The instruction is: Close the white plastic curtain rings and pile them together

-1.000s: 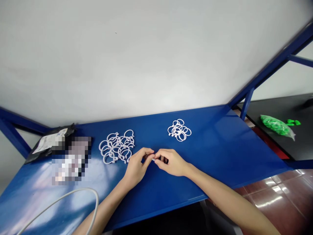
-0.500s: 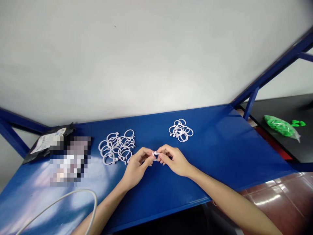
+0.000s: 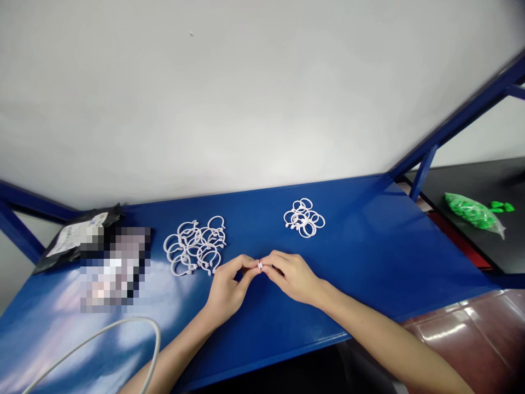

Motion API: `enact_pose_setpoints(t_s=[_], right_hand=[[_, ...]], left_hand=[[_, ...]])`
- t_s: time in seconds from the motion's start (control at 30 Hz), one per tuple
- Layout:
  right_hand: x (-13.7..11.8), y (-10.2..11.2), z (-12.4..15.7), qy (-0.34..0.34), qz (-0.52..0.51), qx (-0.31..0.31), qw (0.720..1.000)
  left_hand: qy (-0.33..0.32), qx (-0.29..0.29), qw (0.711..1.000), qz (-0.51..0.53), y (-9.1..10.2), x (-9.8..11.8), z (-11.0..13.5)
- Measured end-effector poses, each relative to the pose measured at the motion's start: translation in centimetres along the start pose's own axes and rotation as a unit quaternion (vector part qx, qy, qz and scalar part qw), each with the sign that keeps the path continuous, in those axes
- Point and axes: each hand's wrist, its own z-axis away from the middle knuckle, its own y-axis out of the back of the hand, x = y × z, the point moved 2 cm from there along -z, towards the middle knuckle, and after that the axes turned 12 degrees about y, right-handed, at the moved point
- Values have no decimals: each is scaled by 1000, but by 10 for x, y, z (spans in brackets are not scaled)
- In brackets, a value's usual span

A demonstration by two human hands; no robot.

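Head view: a white plastic ring (image 3: pixel 260 266) is pinched between the fingertips of the left hand (image 3: pixel 227 289) and right hand (image 3: pixel 292 276), just above the blue shelf (image 3: pixel 369 257). Its ends are best kept aligned while pressed together, between the open-ring pile (image 3: pixel 195 246) and closed-ring pile (image 3: pixel 304 218).

The person's two forearms are bare from the lower edge of the picture to the wrists, with no sleeve or cuff in view. The left hand (image 3: pixel 227 289) and the right hand (image 3: pixel 294 276) are bare too, slim, with long fingers. Both wrists and all visible fingers are plain and uncovered.
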Motion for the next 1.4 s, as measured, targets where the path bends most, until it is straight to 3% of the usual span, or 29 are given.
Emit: enact_pose_setpoints(t_s=[0.3, 0.47, 0.6, 0.7, 0.8, 0.9, 1.03, 1.17, 1.3, 1.4], right_hand=[[-4, 0, 2, 37, 56, -58, 996], [4, 3, -1, 30, 91, -25, 995], [15, 24, -4, 1, 180, 58, 982], [31, 46, -3, -80, 289, 120, 946], [48, 62, 0, -154, 357, 123, 913], [58, 67, 3, -179, 371, 116, 904], [56, 64, 2, -158, 363, 143, 907], [46, 57, -3, -93, 353, 161, 917], [34, 43, -6, -27, 297, 136, 945], [25, 29, -7, 6, 215, 59, 975]], left_hand=[[-140, 45, 986, -81, -2, 2, 5], [-182, 29, 962, -199, 5, 4, -7], [-168, 108, 912, -357, 21, -5, -20], [-134, 156, 882, -424, 31, -15, -27], [-96, 187, 860, -464, 34, -22, -35], [-72, 204, 850, -480, 33, -22, -46], [-43, 170, 831, -527, 32, -17, -66], [-2, 125, 821, -558, 30, -10, -80], [-28, 69, 864, -499, 14, 1, -77], [-75, -35, 909, -409, -4, 8, -60]])
